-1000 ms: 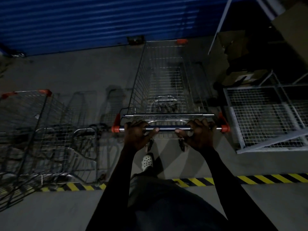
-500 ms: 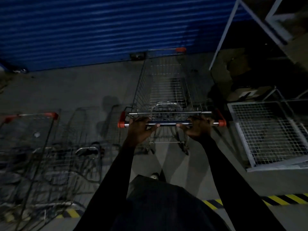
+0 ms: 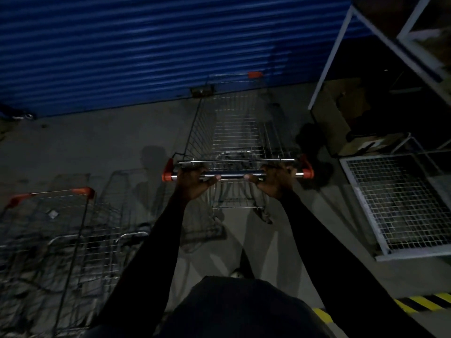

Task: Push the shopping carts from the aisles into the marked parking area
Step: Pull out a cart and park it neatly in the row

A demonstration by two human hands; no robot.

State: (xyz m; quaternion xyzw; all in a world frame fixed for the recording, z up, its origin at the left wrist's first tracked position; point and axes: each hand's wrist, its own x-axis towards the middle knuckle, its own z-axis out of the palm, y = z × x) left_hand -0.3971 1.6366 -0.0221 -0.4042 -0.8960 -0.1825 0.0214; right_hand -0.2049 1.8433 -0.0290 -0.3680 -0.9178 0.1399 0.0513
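We clasp the handle (image 3: 233,176) with left grip (image 3: 192,182) and right grip (image 3: 274,182), judging the empty wire cart (image 3: 234,132) stiff, light and free-rolling.

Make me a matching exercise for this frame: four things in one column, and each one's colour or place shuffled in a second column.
Things:
1 pushed shopping cart
2 roller shutter
3 floor stripe
4 parked cart

Colour or place:
A blue
B yellow and black
C lower left of view
D centre, straight ahead

Pairs: 1-D, 2-A, 3-B, 4-C
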